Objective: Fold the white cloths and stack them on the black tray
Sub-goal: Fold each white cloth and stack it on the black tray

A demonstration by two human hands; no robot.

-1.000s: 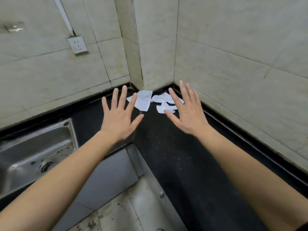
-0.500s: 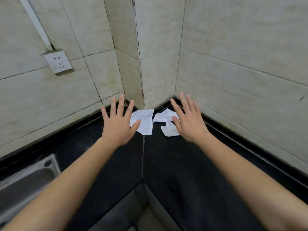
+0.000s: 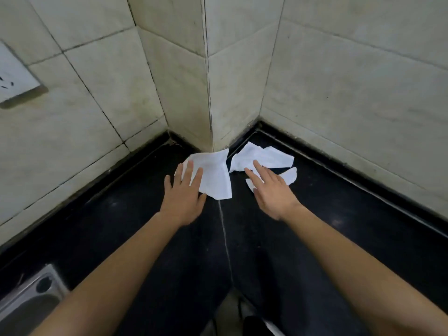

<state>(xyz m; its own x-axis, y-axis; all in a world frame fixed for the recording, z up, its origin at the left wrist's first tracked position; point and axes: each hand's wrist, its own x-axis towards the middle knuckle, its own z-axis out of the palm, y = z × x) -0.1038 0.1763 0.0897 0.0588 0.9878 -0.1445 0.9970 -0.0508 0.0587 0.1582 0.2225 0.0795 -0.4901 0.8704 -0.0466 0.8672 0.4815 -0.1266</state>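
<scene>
fingers straight, left hand on the flat cloth, right hand on the crumpled cloth

No readable text, labels, numbers or signs anywhere in view

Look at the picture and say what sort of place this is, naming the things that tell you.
Probably a kitchen corner: a black counter meets tiled walls, a steel sink is set in at the near left, and a socket is on the left wall.
</scene>
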